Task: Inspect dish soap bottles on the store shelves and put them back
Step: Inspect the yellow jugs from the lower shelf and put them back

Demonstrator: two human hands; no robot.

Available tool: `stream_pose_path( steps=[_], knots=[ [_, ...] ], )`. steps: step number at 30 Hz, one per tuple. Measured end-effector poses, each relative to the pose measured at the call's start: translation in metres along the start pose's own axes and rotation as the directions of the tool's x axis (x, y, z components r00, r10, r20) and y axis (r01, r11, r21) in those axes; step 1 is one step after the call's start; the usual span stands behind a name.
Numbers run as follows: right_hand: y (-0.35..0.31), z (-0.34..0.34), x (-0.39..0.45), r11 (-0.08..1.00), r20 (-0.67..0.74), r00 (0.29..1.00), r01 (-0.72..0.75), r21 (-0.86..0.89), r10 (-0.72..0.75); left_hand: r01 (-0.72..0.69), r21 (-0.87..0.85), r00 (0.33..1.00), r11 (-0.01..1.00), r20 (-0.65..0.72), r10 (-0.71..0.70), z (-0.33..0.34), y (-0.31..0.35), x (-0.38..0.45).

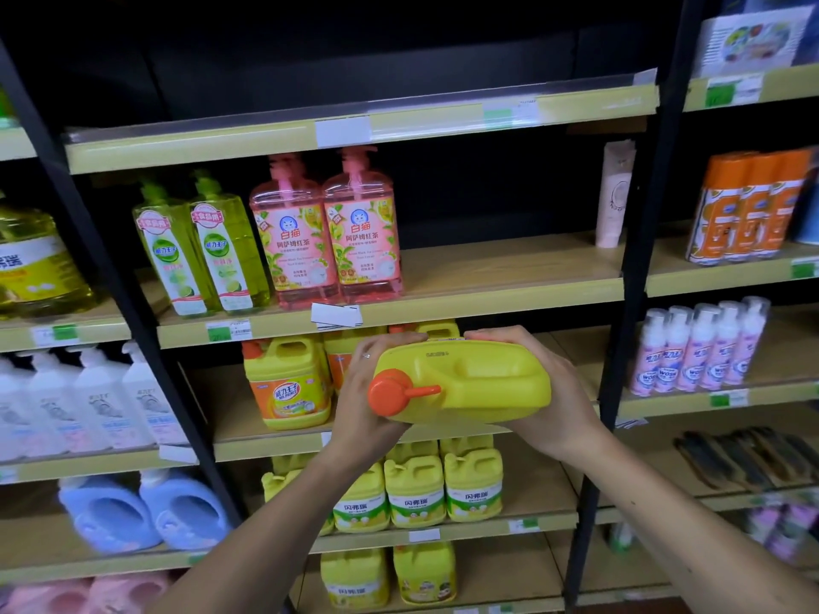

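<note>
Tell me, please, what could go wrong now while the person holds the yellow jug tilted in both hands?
1. The yellow jug is tipped with its orange cap toward the camera; if that cap is loose, soap might leak.
2. The left hand and right hand grip only its ends, so it could slip.
3. Returning it may knock the orange-labelled jug beside the gap.
</note>
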State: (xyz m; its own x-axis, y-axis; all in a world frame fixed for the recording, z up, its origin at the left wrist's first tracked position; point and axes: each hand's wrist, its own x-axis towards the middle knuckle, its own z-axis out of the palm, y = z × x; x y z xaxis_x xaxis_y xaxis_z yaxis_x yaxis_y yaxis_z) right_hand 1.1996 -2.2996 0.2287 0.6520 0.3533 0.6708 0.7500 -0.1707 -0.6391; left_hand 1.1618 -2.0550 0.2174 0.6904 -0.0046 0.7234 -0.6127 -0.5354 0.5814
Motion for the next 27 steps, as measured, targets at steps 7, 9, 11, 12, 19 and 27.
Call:
stream_pose_path(
  steps=[7, 9, 11, 12, 19, 27],
  knots=[
    [-0.005, -0.007, 0.013, 0.948, 0.188, 0.952, -0.272, 0.163, 0.241, 0.26, 0.02, 0.922, 0.965, 0.29, -0.255, -0.009, 0.007, -0.006],
    [-0.002, -0.004, 0.012, 0.94, 0.214, 0.95, -0.273, 0.206, 0.229, 0.309, -0.008, 0.912, 0.951, 0.286, -0.294, -0.009, 0.01, -0.011],
    [-0.001, -0.002, 0.016, 0.931, 0.234, 0.943, -0.29, 0.22, 0.238, 0.37, -0.051, 0.897, 0.928, 0.278, -0.343, -0.012, 0.013, -0.014],
    [-0.001, -0.001, 0.019, 0.919, 0.247, 0.935, -0.314, 0.237, 0.256, 0.41, -0.1, 0.886, 0.907, 0.278, -0.37, -0.014, 0.016, -0.016],
    [-0.015, 0.025, 0.036, 0.593, 0.42, 0.748, -0.664, 0.455, 0.515, 0.688, -0.556, 0.672, 0.466, 0.248, -0.698, -0.013, 0.036, -0.012],
    [-0.028, 0.031, 0.06, 0.441, 0.552, 0.557, -0.83, 0.341, 0.621, 0.845, -0.486, 0.433, 0.223, 0.376, -0.819, -0.026, 0.042, 0.018]
  ],
)
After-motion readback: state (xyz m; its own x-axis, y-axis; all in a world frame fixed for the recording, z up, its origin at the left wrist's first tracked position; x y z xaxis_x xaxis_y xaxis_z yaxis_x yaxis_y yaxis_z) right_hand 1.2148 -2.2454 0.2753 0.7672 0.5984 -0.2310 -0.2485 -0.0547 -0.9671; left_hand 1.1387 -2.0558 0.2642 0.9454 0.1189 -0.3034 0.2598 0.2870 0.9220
